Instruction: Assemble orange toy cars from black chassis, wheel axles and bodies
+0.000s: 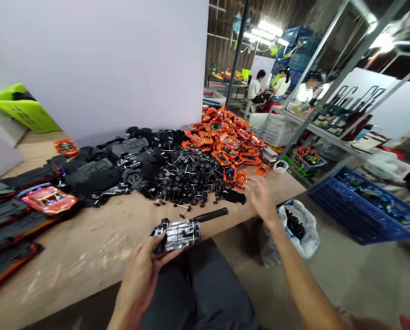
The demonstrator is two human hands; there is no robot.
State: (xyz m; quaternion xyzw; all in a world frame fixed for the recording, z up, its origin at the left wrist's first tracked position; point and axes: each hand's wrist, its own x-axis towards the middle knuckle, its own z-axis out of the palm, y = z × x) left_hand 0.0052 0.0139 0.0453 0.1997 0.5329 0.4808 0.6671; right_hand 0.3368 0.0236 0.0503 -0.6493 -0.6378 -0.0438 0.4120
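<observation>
The wooden bench [70, 247] fills the foreground of a dim workshop. At its near edge, just in front of the wheel pile [180, 176], my left hand [138, 279] grips a toy car chassis [177, 233], silvery underside up, with the fingers [146, 263] closed around it. A black rod-like handle [210, 214], possibly a screwdriver's, extends from the chassis; I can't tell whether it's attached. My right hand [261, 199] hangs open to the right of the wheel pile, fingers spread and holding nothing.

Orange toy car shells [225, 142] heap up behind the wheel pile, and black chassis parts [129, 146] spread to its left. A white plastic bag [296, 229] and a blue crate [363, 206] sit on the floor to its right, while two co-workers [270, 87] sit far behind it.

The main risk is the one-handed grip: a tilt could drop the chassis or handle. A careless reach by my open hand could also scatter loose wheels, which might roll off the bench.
</observation>
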